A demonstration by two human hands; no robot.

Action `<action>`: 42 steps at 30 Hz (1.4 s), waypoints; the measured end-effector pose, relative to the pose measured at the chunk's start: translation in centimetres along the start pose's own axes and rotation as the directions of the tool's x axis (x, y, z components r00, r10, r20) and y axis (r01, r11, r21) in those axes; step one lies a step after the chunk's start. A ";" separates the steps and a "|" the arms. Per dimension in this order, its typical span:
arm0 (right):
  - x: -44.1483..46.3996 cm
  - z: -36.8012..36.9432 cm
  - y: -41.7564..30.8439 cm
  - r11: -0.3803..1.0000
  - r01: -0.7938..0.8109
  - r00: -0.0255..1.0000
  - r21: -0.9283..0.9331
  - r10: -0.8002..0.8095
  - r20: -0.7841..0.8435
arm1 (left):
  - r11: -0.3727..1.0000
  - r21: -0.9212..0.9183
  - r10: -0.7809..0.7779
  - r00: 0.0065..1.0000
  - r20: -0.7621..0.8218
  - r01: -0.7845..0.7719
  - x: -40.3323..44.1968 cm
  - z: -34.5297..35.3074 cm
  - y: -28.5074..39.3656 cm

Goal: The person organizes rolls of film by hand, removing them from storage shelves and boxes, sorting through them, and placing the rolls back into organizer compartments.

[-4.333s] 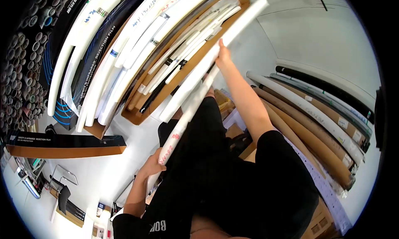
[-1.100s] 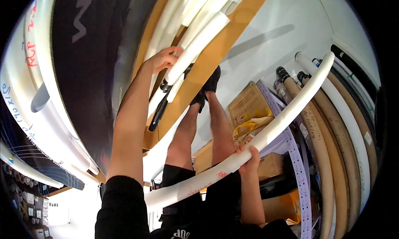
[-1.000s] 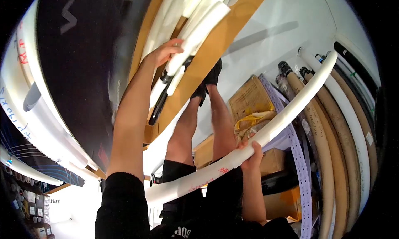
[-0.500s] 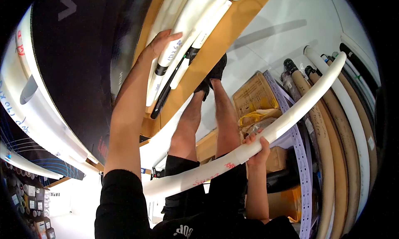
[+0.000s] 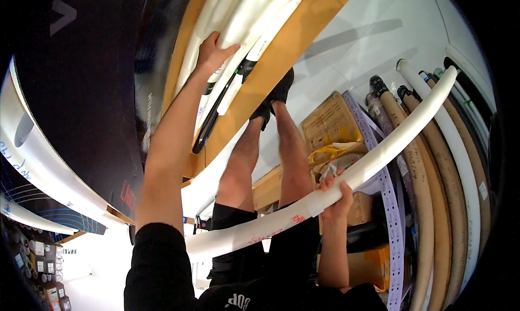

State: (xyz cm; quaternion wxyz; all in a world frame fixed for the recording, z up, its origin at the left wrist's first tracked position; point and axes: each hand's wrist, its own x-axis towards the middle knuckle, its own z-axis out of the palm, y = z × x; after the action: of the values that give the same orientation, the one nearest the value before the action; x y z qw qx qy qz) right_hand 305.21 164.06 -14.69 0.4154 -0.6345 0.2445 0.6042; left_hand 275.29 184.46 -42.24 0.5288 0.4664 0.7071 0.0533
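Observation:
My left hand (image 5: 215, 54) is closed around a white roll (image 5: 238, 27) with a black band, among several white rolls in a long cardboard box (image 5: 295, 48). Its thumb points right, and the hand covers most of the writing on that roll. Beside it lies a thin black tube (image 5: 208, 129). My right hand (image 5: 337, 200) grips a long white roll (image 5: 384, 148) from below, fingers curled round it. This roll slants across my lap, looks bent through the lens and carries red handwriting. A strip or wrap edge shows near my fingers.
On the right stand several brown and white rolls (image 5: 425, 203) beside a purple perforated metal upright (image 5: 394, 240). A cardboard carton (image 5: 331, 126) and plastic-wrapped items sit by my legs. A large black box (image 5: 92, 78) and more white rolls (image 5: 49, 165) are at left.
My left hand has shifted on its roll and now hides most of the blue writing that showed before. The roll in my right hand is nearly unmoved. The view has turned slightly.

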 end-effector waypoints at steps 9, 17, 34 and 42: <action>0.7 -0.4 -0.4 1.000 0.023 1.000 -0.013 -0.023 0.013 | 0.887 0.463 0.017 0.999 -0.046 0.006 1.3 -1.2 0.1; 0.9 -0.7 -0.2 0.999 0.032 0.999 0.009 -0.032 -0.023 | 0.721 0.687 0.008 0.991 -0.136 0.088 0.6 1.4 1.5; 0.5 0.9 -0.8 0.999 0.045 0.999 -0.005 -0.045 -0.014 | 0.772 0.636 -0.006 1.000 0.010 -0.002 2.4 6.2 2.1; 0.7 0.0 -0.3 0.998 0.050 0.998 0.030 -0.051 0.026 | 0.972 0.229 0.012 0.982 0.190 -0.057 4.5 3.4 -1.7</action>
State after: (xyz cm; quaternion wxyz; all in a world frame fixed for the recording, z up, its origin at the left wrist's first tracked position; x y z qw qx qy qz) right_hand 305.57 164.31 -15.27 0.4432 -0.6262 0.2316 0.5982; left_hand 276.93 185.29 -47.82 0.5334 0.5405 0.6474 -0.0649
